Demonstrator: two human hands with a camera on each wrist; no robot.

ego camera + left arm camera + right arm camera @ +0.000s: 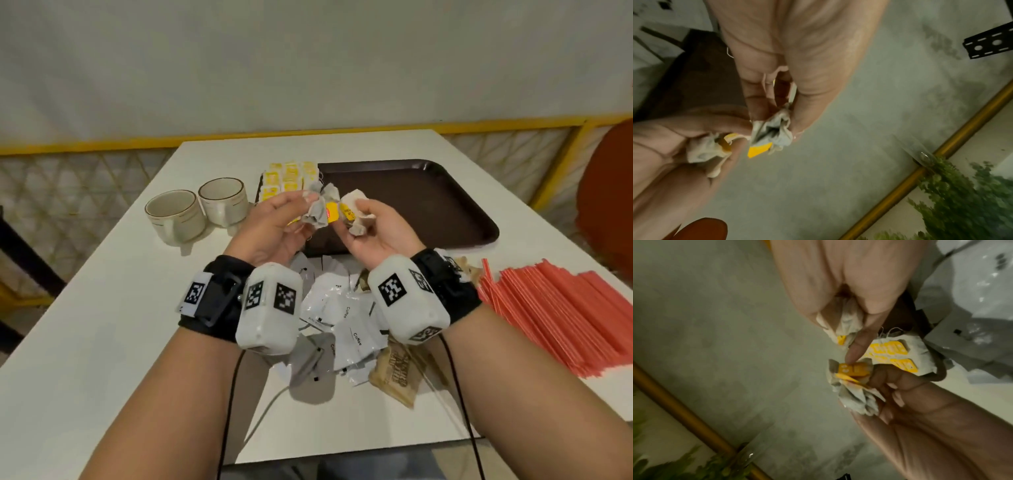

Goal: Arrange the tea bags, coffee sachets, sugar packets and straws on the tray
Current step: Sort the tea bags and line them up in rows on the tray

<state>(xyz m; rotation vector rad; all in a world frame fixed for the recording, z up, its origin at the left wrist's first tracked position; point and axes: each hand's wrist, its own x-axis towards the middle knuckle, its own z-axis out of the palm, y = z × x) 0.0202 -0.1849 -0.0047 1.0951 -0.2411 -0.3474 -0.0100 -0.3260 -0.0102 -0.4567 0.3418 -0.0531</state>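
Observation:
Both hands are raised over the near left corner of the dark brown tray (428,205). My left hand (305,205) pinches a crumpled bunch of tea bags (320,207) with yellow tags, seen close in the left wrist view as tea bags (774,129). My right hand (359,214) grips another tea bag (356,202), shown in the right wrist view as tea bag (840,324). Several yellow-tagged tea bags (287,178) lie in rows at the tray's left end. White coffee sachets (342,315), brown sugar packets (397,373) and red straws (565,308) lie on the white table.
Two cream cups (178,216) (224,200) stand upside down left of the tray. A grey cable device (311,363) lies among the sachets near the table's front edge. A red chair back (609,205) stands at the right.

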